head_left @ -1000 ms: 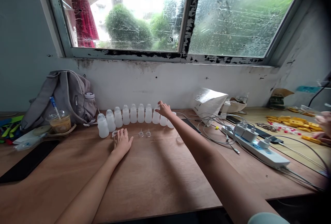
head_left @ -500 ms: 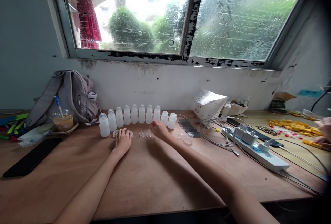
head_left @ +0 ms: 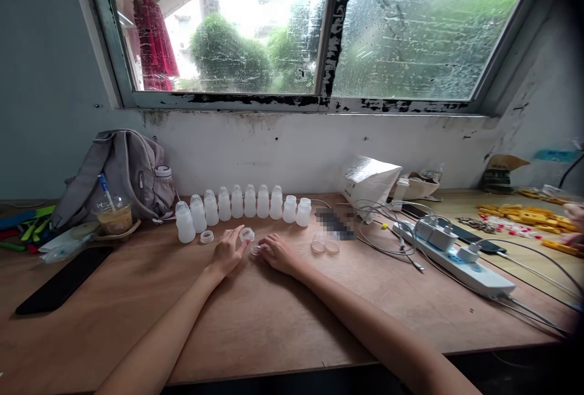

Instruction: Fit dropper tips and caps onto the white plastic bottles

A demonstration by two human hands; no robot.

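1. Ring (head_left: 247, 235): at fingertips of left hand (head_left: 226, 254), held between thumb and index finger.
2. Clear piece (head_left: 255, 250): touching curled right hand (head_left: 276, 252); impossible to tell whether gripped.
3. Second ring (head_left: 207, 237): on table (head_left: 255, 328), left of left hand.

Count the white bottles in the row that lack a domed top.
2: the bottle at the row's right end and its neighbour just to the left. No bottle in the row seems hidden.
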